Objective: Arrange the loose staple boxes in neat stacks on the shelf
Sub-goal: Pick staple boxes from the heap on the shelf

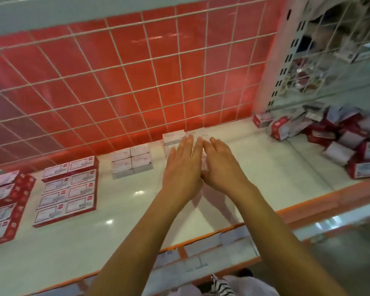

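Two hands, the left hand (183, 167) and right hand (221, 165), lie side by side, straight fingers (188, 144) flat over a small stack of white cardboard staple boxes (173, 136) at the back of the glossy white shelf (137, 210). A loose heap of red-and-white boxes (340, 142) lies at its right end.

Neat stacks (132, 160) line the shelf (254, 165) back at left; loose boxes (338, 144) heap at right.

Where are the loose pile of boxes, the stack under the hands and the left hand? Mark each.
loose pile of boxes (350, 138): head view, a box near the heap's middle.
stack under the hands (173, 136): head view, top box's uncovered left end.
left hand (183, 167): head view, its back.
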Motion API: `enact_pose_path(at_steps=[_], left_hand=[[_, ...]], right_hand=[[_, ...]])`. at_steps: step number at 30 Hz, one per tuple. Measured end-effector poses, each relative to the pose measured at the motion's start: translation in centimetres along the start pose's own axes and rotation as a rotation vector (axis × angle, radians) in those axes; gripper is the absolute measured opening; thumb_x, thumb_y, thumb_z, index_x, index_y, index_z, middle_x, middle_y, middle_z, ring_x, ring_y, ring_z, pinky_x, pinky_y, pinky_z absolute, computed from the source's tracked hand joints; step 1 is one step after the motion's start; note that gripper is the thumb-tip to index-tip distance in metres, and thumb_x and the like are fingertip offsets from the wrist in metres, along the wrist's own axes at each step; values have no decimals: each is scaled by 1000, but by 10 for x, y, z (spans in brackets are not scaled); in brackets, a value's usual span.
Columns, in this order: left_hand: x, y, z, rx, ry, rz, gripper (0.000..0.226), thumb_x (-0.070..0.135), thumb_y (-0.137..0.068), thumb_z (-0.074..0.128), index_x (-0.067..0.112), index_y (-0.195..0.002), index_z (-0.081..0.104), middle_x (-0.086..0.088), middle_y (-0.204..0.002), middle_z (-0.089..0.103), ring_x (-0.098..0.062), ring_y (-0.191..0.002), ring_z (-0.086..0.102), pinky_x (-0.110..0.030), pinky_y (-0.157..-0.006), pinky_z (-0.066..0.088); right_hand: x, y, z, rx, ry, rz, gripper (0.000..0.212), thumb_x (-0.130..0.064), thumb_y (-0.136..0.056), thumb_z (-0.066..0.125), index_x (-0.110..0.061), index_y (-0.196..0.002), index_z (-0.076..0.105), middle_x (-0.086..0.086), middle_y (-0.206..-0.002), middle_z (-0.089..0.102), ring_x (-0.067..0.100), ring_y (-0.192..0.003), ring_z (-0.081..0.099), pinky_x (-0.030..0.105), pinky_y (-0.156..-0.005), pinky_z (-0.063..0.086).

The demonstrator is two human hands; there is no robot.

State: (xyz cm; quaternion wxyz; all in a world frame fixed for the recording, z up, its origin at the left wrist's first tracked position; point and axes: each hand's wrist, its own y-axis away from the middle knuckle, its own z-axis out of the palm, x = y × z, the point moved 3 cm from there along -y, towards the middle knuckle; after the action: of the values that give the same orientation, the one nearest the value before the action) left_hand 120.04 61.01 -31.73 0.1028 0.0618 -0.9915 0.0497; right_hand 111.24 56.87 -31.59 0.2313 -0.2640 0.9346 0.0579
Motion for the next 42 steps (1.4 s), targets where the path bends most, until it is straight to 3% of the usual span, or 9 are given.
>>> enact_pose_path(at_steps=[9,16,22,25,27,31,35,37,42], left_hand=[[118,-51,47,-44,48,119,75,10,-92,52,20,-153,9,-8,-161,5,-26,-148,3,-42,-119,10],[191,-77,71,47,186,220,60,14,-86,62,13,-142,40,-12,-142,46,-32,-126,45,-41,-101,40],[240,-90,93,-33,306,279,68,22,-84,66,16,-144,36,-10,-141,45,-30,-125,44,-40,-98,44],[256,-94,102,-61,330,295,74,21,-80,71,16,-144,36,-12,-144,41,-33,-124,45,-40,-96,44],[265,-95,105,-57,364,307,75,21,-78,72,14,-144,37,-14,-143,40,-36,-122,47,-43,-95,46],[284,-101,111,-68,332,278,69,26,-79,68,27,-141,38,-7,-141,42,-32,-118,50,-43,-91,49],[289,-105,117,-59,297,283,56,29,-83,62,31,-136,43,-5,-134,46,-31,-111,53,-43,-84,51],[288,-106,118,-55,291,303,51,28,-84,61,31,-133,46,-4,-131,47,-29,-109,54,-40,-82,51],[283,-102,112,-80,442,244,54,11,-72,65,28,-121,49,0,-126,45,-21,-102,53,-24,-75,45]], right_hand=[[128,19,-52,47,-43,174,67,-19,-88,60,-14,-147,30,11,-154,23,25,-143,15,33,-115,18],[208,38,-87,181,-30,255,51,-16,-82,63,-14,-132,51,9,-131,52,29,-123,44,33,-100,34],[258,59,-117,459,-28,273,31,-3,-81,64,-9,-112,65,12,-107,64,30,-98,58,22,-80,35],[281,71,-125,540,3,276,25,4,-74,64,-6,-97,69,16,-92,67,35,-82,62,35,-74,48],[294,77,-127,531,-16,350,23,-7,-76,53,-11,-90,71,10,-87,68,31,-80,62,36,-72,50],[314,87,-125,486,16,454,61,-35,-62,23,-18,-94,72,9,-96,67,32,-89,60,39,-76,51],[316,98,-124,582,35,560,37,-6,-75,50,-8,-107,68,20,-110,59,40,-103,52,39,-86,44],[315,101,-123,577,36,577,42,5,-74,57,-6,-114,65,23,-115,55,42,-107,49,42,-87,45],[331,98,-117,475,104,549,45,-1,-71,60,-11,-115,64,16,-114,61,38,-105,51,32,-88,31]])
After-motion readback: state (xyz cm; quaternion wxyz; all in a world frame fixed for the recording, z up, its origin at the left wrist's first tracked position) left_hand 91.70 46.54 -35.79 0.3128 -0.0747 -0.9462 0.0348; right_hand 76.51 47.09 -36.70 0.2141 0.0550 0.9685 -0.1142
